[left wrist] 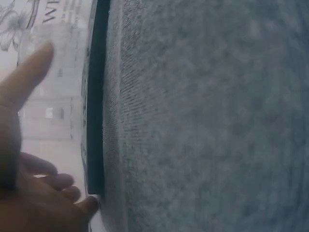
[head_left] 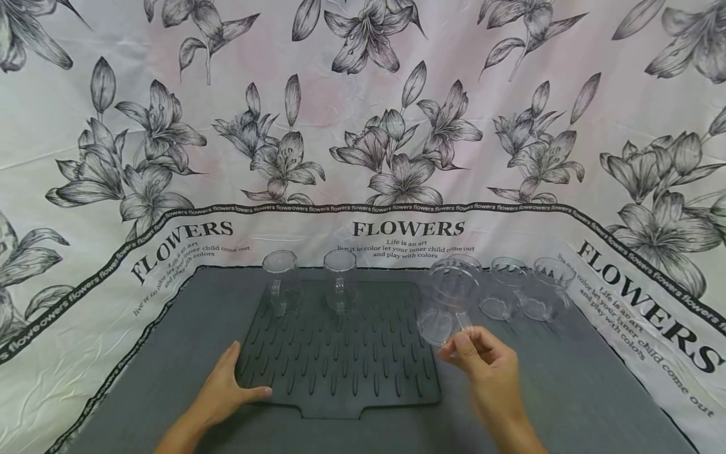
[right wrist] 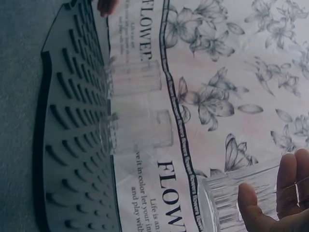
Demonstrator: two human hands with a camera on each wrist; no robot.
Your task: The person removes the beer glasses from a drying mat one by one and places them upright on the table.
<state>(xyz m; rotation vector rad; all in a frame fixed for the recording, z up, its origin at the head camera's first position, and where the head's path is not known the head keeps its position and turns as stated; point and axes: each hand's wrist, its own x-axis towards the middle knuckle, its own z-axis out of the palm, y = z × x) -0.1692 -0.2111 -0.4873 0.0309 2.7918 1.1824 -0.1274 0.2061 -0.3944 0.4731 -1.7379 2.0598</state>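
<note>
Over the right edge of the dark ridged mat (head_left: pixel 340 353), my right hand (head_left: pixel 488 362) pinches a clear mug (head_left: pixel 448 293) low on its near side, by the handle. The mug is tilted and held up; in the right wrist view its ribbed wall (right wrist: pixel 227 193) shows beside the fingers (right wrist: pixel 247 195). My left hand (head_left: pixel 227 384) rests at the mat's left edge, thumb and fingers spread. On the far part of the mat stand two more clear mugs, one at the left (head_left: pixel 282 284) and one near the middle (head_left: pixel 340 284), handles facing me.
Right of the mat, two clear mugs (head_left: pixel 501 290) (head_left: pixel 547 290) stand near the back of the grey table (head_left: pixel 567 391). Another clear rim (head_left: pixel 473 261) shows behind the held mug. A flower-printed cloth (head_left: pixel 403 189) rises along the table's back and sides.
</note>
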